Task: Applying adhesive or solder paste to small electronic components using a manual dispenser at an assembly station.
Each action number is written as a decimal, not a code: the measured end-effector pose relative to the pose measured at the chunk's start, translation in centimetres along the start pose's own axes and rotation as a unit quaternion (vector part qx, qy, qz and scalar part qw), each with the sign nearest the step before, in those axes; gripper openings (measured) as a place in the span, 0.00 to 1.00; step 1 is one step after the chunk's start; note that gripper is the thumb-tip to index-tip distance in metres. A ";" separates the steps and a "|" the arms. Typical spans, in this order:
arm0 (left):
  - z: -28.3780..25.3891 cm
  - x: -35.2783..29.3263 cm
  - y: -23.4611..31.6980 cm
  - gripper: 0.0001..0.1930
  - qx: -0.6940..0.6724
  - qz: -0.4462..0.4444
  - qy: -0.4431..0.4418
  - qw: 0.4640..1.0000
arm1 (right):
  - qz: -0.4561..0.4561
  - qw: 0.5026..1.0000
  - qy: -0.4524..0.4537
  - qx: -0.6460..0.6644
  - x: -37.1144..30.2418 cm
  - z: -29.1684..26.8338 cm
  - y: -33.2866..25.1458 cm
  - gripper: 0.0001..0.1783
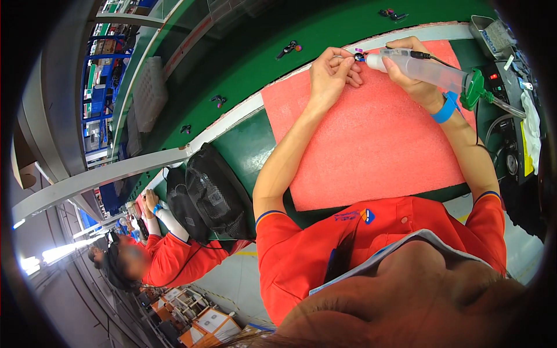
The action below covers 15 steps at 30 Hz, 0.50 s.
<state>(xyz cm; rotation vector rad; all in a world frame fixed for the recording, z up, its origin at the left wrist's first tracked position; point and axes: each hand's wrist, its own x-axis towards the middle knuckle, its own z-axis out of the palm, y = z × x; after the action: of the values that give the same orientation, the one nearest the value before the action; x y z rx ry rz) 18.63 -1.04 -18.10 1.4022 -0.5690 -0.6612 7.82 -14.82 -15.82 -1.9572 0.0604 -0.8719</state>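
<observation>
My left hand (335,75) is closed, its thumb and fingers pinching a small dark part (360,57) with a purple bit; the fingers partly hide it. In my right hand (415,84) is a thick translucent dispensing syringe (435,71), lying almost level. Its white front end points left at the small part, and whether the two touch I cannot tell. A green cap (477,87) with a clear hose closes its rear end. A black cable runs along it. Round my right wrist goes a blue band (447,108). Both hands are over the far edge of a pink foam sheet (377,145).
Beyond a pale rail (232,119), a green belt (249,69) carries several small dark parts (288,49). At right stand a metal tray (481,26) and a black control box (502,81) with hoses. A black mesh bag (212,191) lies left; another person (180,255) works beyond it.
</observation>
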 end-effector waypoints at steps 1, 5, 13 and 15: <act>0.0 0.0 0.0 0.05 0.000 0.002 -0.001 1.000 | -0.003 1.000 0.002 -0.002 0.0 0.0 0.1 0.12; -0.3 0.1 0.0 0.06 -0.028 -0.007 0.005 1.000 | -0.039 0.999 0.016 0.008 0.0 -0.2 -0.2 0.13; -3.3 0.9 0.6 0.10 -0.171 -0.091 -0.085 0.977 | -0.007 0.979 0.105 0.177 1.1 -0.6 -0.3 0.18; -3.3 0.9 1.0 0.10 -0.213 -0.102 -0.125 0.964 | -0.005 0.978 0.106 0.181 1.1 -0.9 0.1 0.19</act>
<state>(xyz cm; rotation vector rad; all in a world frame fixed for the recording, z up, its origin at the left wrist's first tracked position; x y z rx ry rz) 21.71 0.63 -17.40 0.9836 -0.4469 -1.0704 8.15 -15.96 -15.06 -1.5242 0.0146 -1.0198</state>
